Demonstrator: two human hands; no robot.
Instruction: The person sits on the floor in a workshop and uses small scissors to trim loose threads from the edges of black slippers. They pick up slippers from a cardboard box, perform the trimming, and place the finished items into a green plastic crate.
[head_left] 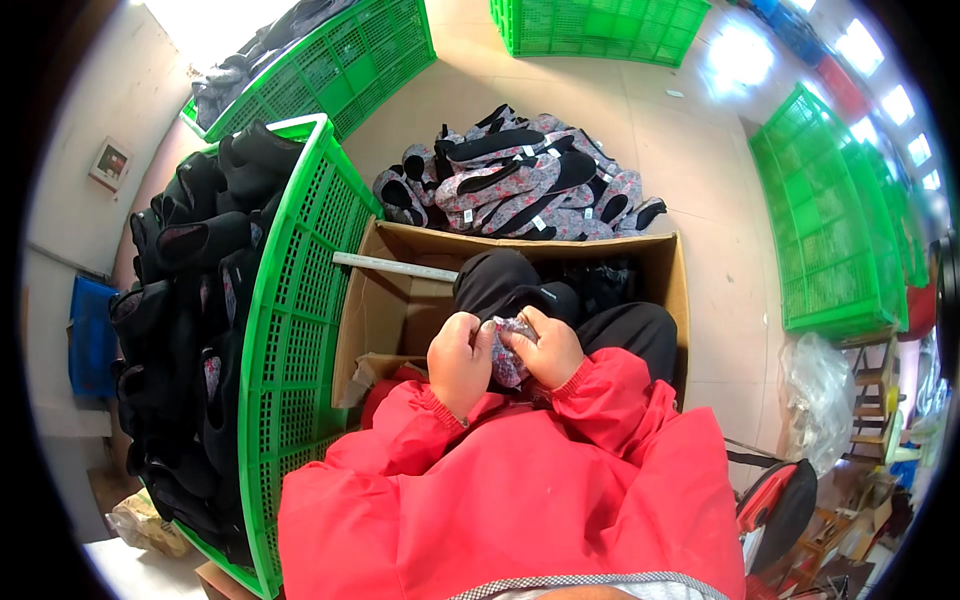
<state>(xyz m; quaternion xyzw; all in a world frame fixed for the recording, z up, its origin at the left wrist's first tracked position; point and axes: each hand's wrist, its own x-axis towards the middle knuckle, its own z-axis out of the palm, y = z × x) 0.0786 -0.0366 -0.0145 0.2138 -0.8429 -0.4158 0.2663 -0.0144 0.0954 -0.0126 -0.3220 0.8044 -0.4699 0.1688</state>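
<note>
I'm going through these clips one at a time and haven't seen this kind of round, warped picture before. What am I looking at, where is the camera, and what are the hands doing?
There is no machine here: a person in red sleeves works with bare hands. The one picture comes from a wide fisheye camera worn on the person's head, looking down, which is why straight edges bend near the rim.

The left hand and right hand are closed together on a small floral-patterned shoe, held over the lap. How the fingers grip it is partly hidden.

In front of the knees stands an open cardboard box. Beyond it, a pile of similar patterned shoes lies on the floor. To the person's left, a green plastic crate is stacked full of dark shoes. More green crates stand to the right.
</note>
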